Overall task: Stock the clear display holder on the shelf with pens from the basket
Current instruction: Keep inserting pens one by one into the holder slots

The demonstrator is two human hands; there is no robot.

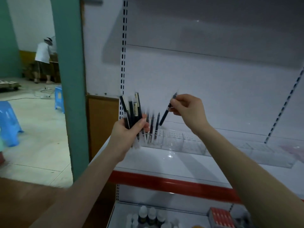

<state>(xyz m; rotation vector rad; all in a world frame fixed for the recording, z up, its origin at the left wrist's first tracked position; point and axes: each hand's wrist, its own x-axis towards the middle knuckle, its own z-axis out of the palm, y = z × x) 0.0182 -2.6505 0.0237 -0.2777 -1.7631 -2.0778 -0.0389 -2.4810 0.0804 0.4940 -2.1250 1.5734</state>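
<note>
The left hand (pixel 129 130) and the right hand (pixel 189 107) are bare, with slim fingers; a short thumbnail shows on the left one. Below each hand the arm is uncovered: the left forearm (pixel 92 175) and the right forearm (pixel 238 162) are bare, smooth and slender from wrist to the picture's lower edge. The left hand's outline is slightly blurred; the right hand is sharper, its knuckles showing.

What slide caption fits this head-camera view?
Left hand grips a bundle of dark pens while right hand holds one dark pen tilted above the clear plastic display holder.
</note>
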